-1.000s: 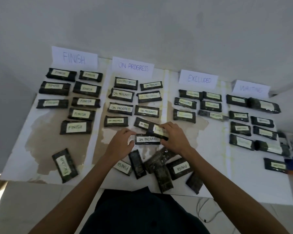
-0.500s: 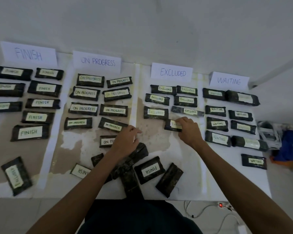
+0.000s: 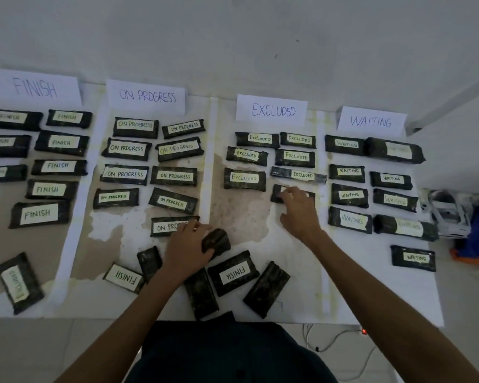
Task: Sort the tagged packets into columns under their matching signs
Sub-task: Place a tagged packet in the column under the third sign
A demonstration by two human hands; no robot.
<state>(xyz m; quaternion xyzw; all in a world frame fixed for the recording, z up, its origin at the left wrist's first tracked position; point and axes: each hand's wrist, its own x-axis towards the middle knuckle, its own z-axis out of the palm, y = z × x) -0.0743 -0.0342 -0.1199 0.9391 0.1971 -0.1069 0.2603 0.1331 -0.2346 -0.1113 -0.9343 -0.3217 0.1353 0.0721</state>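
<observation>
Four paper signs stand at the back: FINISH [image 3: 35, 87], ON PROGRESS [image 3: 147, 95], EXCLUDED [image 3: 273, 110], WAITING [image 3: 371, 121]. Dark tagged packets lie in columns under each. My right hand [image 3: 299, 211] rests its fingertips on a packet [image 3: 277, 194] lying in the EXCLUDED column, its tag mostly covered. My left hand [image 3: 187, 244] grips a face-down packet [image 3: 219, 240] beside an ON PROGRESS packet [image 3: 166, 226]. Near the front edge lie two FINISH packets [image 3: 125, 277] [image 3: 235, 273] and three face-down ones [image 3: 266, 290]. A stray Excluded packet [image 3: 20, 283] lies front left.
The table [image 3: 371, 294] is covered in white paper with brown stains. A white device and a blue object [image 3: 454, 217] sit off its right edge. Cables [image 3: 338, 338] lie on the floor below the front edge.
My right hand carried the Excluded packet from the middle pile to the EXCLUDED column and set it down. My left hand moved onto a face-down packet. The view swung right.
</observation>
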